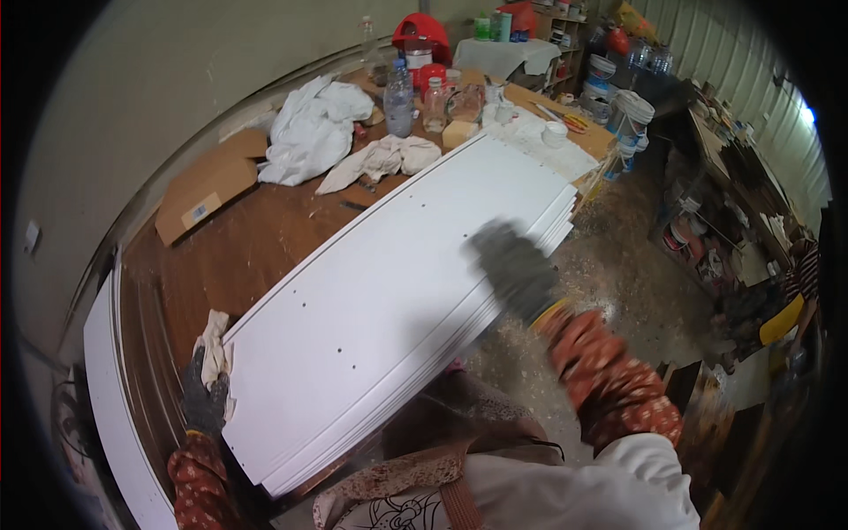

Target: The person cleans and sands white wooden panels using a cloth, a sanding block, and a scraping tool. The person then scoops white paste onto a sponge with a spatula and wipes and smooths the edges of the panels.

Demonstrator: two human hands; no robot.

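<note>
A stack of long white panels (389, 283) with small dark holes lies slantwise across the table in front of me. My left hand (204, 405), in a dark grey glove, is at the stack's left end, closed on a crumpled cream rag (215, 351). Over the near long edge of the top panel is my right hand (517, 269), also in a grey glove. Motion smears its fingers, so whether it touches the panel or holds anything does not show.
The brown table (256, 243) carries a cardboard piece (199, 190), a white plastic bag (309, 128), another rag (384, 162), a plastic bottle (399, 106) and glass jars. Another white panel (115, 389) stands at far left. Buckets (632, 110) and a person (799, 283) are at right.
</note>
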